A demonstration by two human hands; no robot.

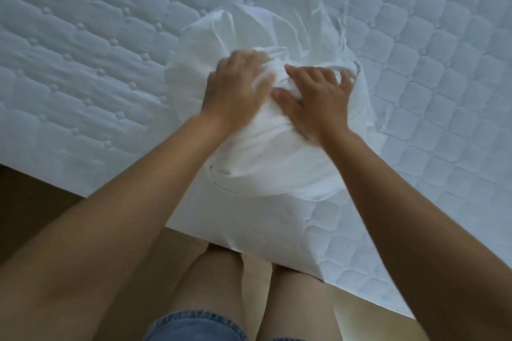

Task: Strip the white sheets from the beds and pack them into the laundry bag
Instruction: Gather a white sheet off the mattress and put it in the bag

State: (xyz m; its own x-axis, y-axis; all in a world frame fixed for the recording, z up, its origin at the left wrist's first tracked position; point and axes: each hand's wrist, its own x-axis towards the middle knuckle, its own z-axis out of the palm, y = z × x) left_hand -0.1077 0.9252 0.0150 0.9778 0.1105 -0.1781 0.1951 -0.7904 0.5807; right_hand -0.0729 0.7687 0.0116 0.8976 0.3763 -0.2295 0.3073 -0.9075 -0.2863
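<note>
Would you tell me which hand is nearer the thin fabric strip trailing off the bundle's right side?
Right. The right hand lies on the sheet bundle with fingertips beside the thin strip; the left hand grips the bundle's left side.

Bare quilted white mattress (83,63) above tan floor (27,202), cool light.

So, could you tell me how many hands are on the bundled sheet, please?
2. The left hand grips the white sheet at the bundle's upper left; the right hand presses beside it, fingers spread. None seems hidden.
</note>
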